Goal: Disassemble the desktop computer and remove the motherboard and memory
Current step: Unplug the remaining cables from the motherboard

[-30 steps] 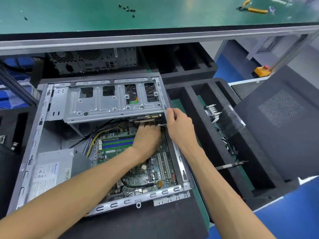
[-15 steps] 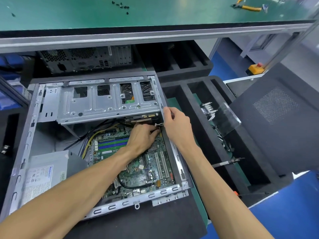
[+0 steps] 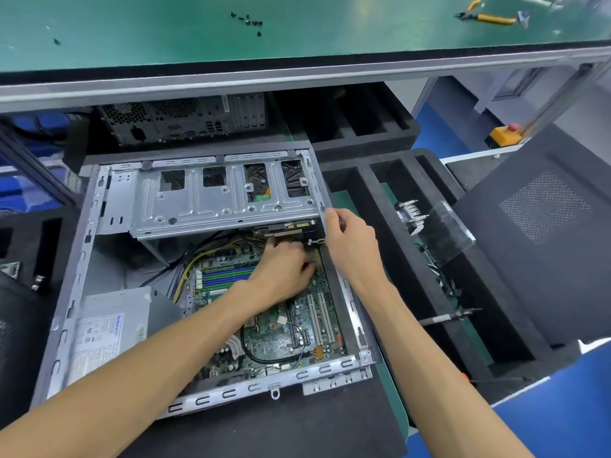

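Observation:
The open grey computer case lies flat on black foam. Inside it sits the green motherboard, with blue and green memory slots near its middle. An expansion card with gold contacts hangs tilted under the metal drive cage. My left hand reaches into the case below that card, fingers curled down on the board near the right-hand slot; what they grip is hidden. My right hand pinches the case's right rim beside the cage corner, next to a small white tie.
A grey power supply fills the case's near left corner. Black foam trays with a heatsink and a screwdriver lie to the right. Above, the green bench holds loose screws and yellow pliers. Another computer stands behind.
My left hand's fingers have curled from flat under the card to bent down on the board. My right hand has stayed on the case rim. The view has shifted slightly.

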`<control>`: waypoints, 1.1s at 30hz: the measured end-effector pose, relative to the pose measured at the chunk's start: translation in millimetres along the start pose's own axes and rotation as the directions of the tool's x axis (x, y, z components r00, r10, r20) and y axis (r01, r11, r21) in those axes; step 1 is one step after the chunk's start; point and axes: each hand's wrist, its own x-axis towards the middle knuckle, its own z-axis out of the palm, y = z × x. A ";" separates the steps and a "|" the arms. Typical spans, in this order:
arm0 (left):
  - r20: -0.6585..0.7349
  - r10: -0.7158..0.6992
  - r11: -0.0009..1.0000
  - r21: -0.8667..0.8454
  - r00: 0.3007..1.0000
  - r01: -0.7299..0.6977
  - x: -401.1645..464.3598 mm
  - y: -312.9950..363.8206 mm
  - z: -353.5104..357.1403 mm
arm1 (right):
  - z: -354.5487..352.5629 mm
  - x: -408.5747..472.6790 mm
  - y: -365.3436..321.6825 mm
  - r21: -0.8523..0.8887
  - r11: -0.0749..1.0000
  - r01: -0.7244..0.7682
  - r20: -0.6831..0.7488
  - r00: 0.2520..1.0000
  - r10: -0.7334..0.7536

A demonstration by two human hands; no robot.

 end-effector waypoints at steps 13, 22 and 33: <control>0.270 -0.296 0.955 0.064 0.916 0.289 -83.8 -64.9 -110.9 | 3.7 -18.8 -31.7 -0.067 0.877 0.476 -0.217 0.851 -0.478; 0.572 -0.388 0.911 0.123 0.723 0.393 -66.6 -107.1 -117.8 | 82.9 -25.2 -65.4 -0.187 0.812 0.554 0.572 0.733 -0.368; 0.451 -0.415 0.895 0.047 0.791 0.443 -51.8 -125.9 -77.3 | 97.5 -29.0 -40.0 -0.294 0.761 0.578 0.777 0.609 -0.163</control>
